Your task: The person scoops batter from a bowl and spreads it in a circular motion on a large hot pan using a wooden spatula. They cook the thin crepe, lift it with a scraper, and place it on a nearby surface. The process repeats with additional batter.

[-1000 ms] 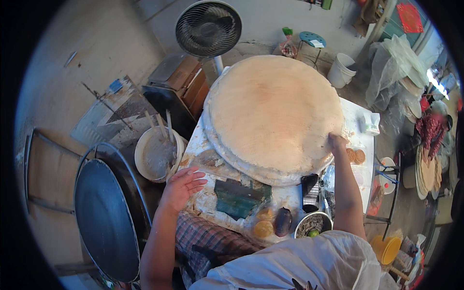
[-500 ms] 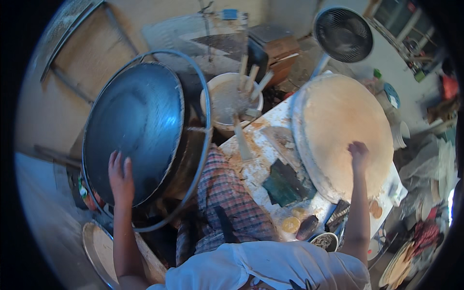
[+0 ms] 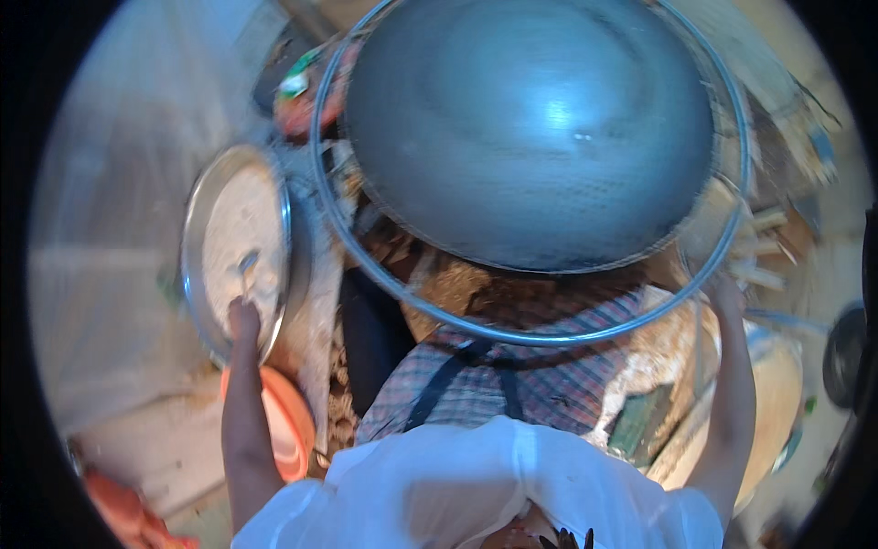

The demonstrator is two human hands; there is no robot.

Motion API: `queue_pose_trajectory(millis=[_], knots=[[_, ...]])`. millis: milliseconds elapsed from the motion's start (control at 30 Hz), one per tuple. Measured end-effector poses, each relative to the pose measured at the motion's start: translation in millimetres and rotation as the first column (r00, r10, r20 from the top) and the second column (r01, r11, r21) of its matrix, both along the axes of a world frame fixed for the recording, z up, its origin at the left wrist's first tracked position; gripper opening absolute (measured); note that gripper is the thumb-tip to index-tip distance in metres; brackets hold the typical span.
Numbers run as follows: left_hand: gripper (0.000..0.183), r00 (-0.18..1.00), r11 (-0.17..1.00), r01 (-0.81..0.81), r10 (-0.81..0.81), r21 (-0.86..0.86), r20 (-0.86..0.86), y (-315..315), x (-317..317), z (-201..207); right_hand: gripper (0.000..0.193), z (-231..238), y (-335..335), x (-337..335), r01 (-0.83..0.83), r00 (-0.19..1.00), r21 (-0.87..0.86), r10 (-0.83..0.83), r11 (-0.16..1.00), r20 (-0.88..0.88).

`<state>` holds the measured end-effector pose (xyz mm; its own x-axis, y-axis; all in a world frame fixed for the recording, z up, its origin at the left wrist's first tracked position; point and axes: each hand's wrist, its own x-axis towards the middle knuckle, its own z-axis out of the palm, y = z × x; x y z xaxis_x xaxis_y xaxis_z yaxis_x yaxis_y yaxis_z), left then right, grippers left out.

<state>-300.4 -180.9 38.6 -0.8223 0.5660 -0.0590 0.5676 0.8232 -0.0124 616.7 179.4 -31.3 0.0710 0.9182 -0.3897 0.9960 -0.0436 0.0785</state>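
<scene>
The ladle (image 3: 247,263) lies over the pale, creamy mixture (image 3: 240,206) in a round metal basin (image 3: 287,215) at the left; blur hides how deep its head sits. The grip of the left hand (image 3: 243,320) is closed around the near end of its handle, over the basin's near part. An orange basin (image 3: 297,416) sits just nearer, beside the left forearm. To the right, a wide dark pan (image 3: 530,119) fills the far middle, with a blue metal ring (image 3: 549,339) around it. Near the ring's right side is the right hand (image 3: 727,297); it is blurred, so I cannot tell whether its grip is open or closed. Sticks (image 3: 764,274) and a bucket (image 3: 706,215) are just beyond it. Nearer, at the right, a green sheet (image 3: 638,421) lies on the whitish counter (image 3: 654,361), beside a round, pale board (image 3: 776,389).
</scene>
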Motion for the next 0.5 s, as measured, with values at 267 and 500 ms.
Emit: queue_pose_trajectory(millis=[267, 500], knots=[[0.037, 0.951, 0.932, -0.301, 0.308, -0.204, 0.004, -10.0, 17.5, -4.2, 0.033, -14.9, -24.0, 79.9, 0.568, 0.772, -0.185, -0.597, 0.802, -0.22], [0.034, 0.991, 0.953, -0.079, 0.044, -0.292, -0.124, -61.8, -70.4, 5.1, 0.021, 100.1, -100.5, 4.6, 0.291, -0.489, -0.866, -0.715, 0.407, -0.5]])
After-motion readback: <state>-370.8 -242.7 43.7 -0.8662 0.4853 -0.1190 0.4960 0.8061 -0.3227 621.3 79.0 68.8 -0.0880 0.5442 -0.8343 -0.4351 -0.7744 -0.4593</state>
